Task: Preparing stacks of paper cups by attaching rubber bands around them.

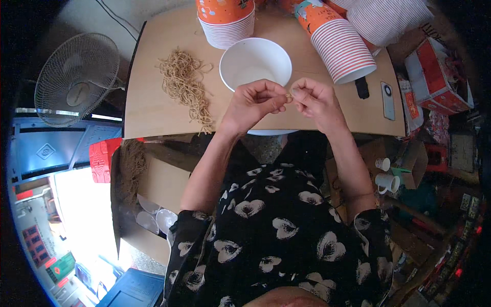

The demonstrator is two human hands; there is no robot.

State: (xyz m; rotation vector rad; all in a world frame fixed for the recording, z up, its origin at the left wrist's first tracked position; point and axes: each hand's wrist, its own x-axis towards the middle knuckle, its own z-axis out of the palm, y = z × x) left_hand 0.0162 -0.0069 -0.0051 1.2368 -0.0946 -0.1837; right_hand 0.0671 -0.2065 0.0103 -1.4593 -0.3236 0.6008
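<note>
Black cloth w/ pale hearts, a patterned top, is seen nearest. Past it, over the near part of the tabletop, a small tan loop is pinched btwn the fingertips of both hands, L hand & R hand; its exact shape can't be told. Near rim of a white tub is partly hidden by the hands. Tan strands are heaped to the left; a phone is laid far right. Beyond, an upright cup stack & a tilted cup stack are seen.
</note>
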